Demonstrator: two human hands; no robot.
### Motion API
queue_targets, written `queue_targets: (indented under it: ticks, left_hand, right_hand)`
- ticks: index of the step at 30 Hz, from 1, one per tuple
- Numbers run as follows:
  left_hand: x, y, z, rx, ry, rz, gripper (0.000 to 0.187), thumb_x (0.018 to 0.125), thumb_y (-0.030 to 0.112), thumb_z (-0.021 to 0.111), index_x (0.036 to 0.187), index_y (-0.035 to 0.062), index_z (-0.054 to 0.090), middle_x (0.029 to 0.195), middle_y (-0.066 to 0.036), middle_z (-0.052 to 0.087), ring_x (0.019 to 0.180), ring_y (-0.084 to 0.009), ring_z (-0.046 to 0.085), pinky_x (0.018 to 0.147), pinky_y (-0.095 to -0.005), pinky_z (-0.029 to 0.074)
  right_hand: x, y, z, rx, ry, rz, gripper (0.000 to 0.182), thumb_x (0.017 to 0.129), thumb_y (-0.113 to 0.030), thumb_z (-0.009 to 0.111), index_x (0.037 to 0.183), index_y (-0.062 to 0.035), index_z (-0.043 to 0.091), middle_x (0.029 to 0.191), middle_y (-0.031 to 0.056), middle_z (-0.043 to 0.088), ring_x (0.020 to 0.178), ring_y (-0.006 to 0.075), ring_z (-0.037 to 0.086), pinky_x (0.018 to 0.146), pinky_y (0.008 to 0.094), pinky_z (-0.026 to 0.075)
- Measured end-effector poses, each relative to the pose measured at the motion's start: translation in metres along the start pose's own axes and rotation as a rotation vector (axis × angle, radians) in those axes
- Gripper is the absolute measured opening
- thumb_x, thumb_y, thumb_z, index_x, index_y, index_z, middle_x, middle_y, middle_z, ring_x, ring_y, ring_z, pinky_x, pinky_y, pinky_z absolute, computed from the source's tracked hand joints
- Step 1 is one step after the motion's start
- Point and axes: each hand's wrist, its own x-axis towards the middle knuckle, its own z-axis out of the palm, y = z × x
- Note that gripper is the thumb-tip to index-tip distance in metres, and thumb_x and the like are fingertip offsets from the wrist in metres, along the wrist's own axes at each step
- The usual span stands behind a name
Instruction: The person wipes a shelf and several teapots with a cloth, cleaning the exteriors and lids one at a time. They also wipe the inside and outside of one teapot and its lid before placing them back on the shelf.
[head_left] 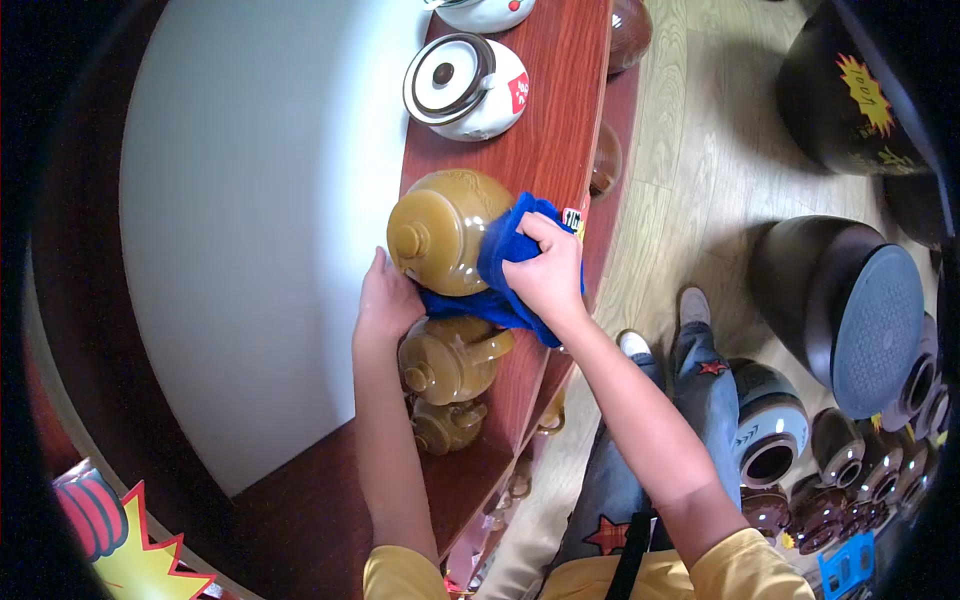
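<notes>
Here, my right hand clamps a blue cloth against a brown pot on the wooden shelf; my left hand, seemingly open, steadies it above plank flooring.

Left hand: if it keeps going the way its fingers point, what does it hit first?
The left hand already touches the brown lidded pot. Beyond it along the shelf stands the white lidded pot, though depth is unclear.

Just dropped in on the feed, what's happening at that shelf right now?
A person stands at a wooden shelf lined with lidded pots. The right hand presses a blue cloth against the side of a mustard-brown ceramic pot, while the left hand steadies that pot at its lower edge. Smaller brown pots sit just below it, and a white lidded pot stands farther along.
</notes>
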Motion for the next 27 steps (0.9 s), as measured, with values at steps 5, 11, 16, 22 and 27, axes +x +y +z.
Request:
queue_targets:
  ticks: [5,11,16,22,27]
  left_hand:
    - [-0.035,-0.002,0.012,-0.11,0.03,0.01,0.076,0.094,0.055,0.016,0.137,-0.007,0.027,0.14,-0.022,0.035,0.131,-0.0378,0.029,0.11,-0.05,0.018]
    - [-0.078,-0.011,0.064,-0.288,0.182,0.146,0.07,0.095,0.052,0.018,0.142,-0.0001,0.019,0.141,-0.021,0.034,0.133,-0.0353,0.026,0.112,-0.047,0.01]
    - [-0.043,-0.021,0.028,-0.204,-0.11,0.339,0.067,0.096,0.05,0.011,0.145,0.0053,0.018,0.149,-0.009,0.026,0.139,-0.028,0.017,0.113,-0.0414,0.007]
    - [-0.016,-0.003,0.025,-0.213,0.091,0.266,0.072,0.094,0.054,0.005,0.141,0.0061,0.03,0.145,-0.011,0.033,0.136,-0.0296,0.023,0.112,-0.0443,0.012]
    - [0.02,0.01,0.006,-0.103,0.067,0.224,0.077,0.093,0.058,0.005,0.14,0.0041,0.032,0.141,-0.014,0.039,0.133,-0.0311,0.029,0.11,-0.0464,0.019]
  right_hand:
    - [0.003,0.0,0.003,-0.006,0.004,-0.009,0.017,0.058,-0.009,0.069,0.069,-0.0029,0.057,0.068,0.0127,0.057,0.067,0.0304,0.059,0.062,0.0352,0.047]
    - [0.002,0.004,0.003,0.003,-0.026,0.006,0.018,0.058,-0.01,0.069,0.07,-0.0026,0.058,0.068,0.0133,0.057,0.067,0.0311,0.059,0.062,0.0356,0.047]
    - [0.001,0.002,0.003,0.029,-0.043,0.013,0.019,0.059,-0.01,0.069,0.073,-0.0023,0.059,0.071,0.0142,0.059,0.069,0.0314,0.061,0.065,0.0356,0.048]
    - [0.001,0.0,0.0,-0.027,-0.069,0.0,0.019,0.06,-0.01,0.069,0.073,-0.0018,0.059,0.075,0.0161,0.061,0.072,0.0324,0.062,0.066,0.0362,0.049]
    - [0.003,-0.002,-0.004,-0.022,-0.121,0.046,0.018,0.061,-0.011,0.069,0.073,-0.0025,0.059,0.074,0.0162,0.061,0.073,0.0321,0.062,0.067,0.0362,0.049]
